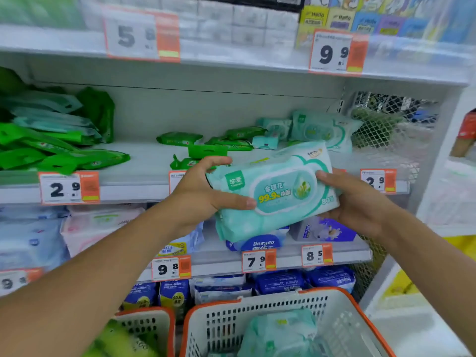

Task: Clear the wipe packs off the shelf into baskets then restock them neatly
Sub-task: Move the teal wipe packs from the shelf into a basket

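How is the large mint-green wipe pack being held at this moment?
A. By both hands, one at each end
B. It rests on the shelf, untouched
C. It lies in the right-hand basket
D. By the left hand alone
A: the left hand grips the left end of the mint-green wipe pack and the right hand holds its right end, in the air in front of the shelf and above the basket.

Two bare forearms are seen, one entering from seven o'clock and one from four o'clock. No sleeve, cuff or glove is worn on either arm (each is uncovered as far as the frame edge). The left hand and the right hand are bare too. Short, unpainted nails are seen on the fingers; no ring, watch or band is worn.
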